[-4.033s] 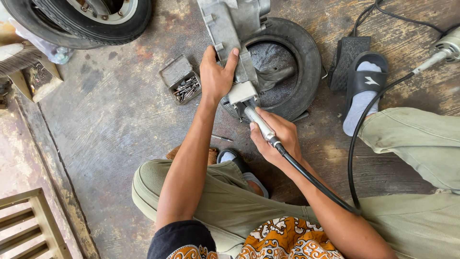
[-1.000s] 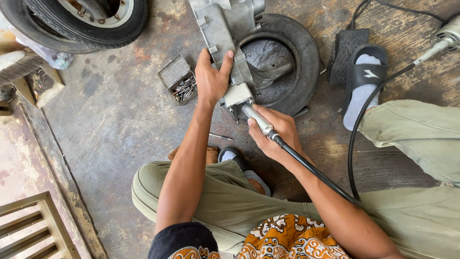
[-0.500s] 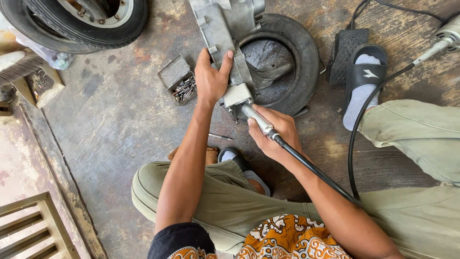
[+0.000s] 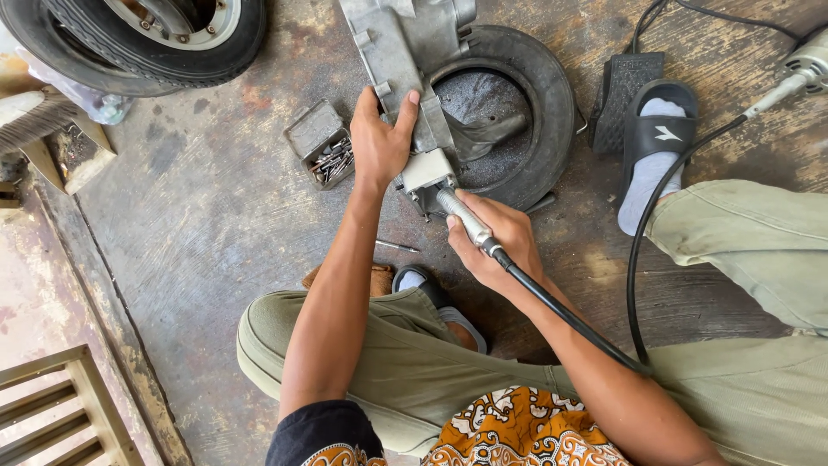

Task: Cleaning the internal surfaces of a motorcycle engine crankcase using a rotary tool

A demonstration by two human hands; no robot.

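Engine casing [image 4: 398, 53], grey cast metal, lies across a small black tyre [image 4: 542, 103] on the stained concrete floor [image 4: 198, 224]. Left hand [image 4: 379, 142] presses flat on the casing's lower part, fingers together and pointing up along it, thumb spread to the right edge. Just below those fingertips' palm side, a pale block at the casing's near end meets the tip of a flexible-shaft grinder handpiece [image 4: 463, 217]. Right hand [image 4: 496, 246] is wrapped around this silver handpiece, fingers curled and clamped on it, thumb along its top; the working tip projects up-left beyond the fingers and touches the casing. A black flexible shaft [image 4: 565, 315] leaves the heel of the right hand and runs down-right over the forearm. Left of the left hand's fingers, near but apart, sits a small metal tray of screws [image 4: 321, 142]. Right of the tyre, a sandalled foot [image 4: 654, 147] rests beside a black foot pedal [image 4: 623, 95]. A larger wheel [image 4: 147, 39] lies at upper left.
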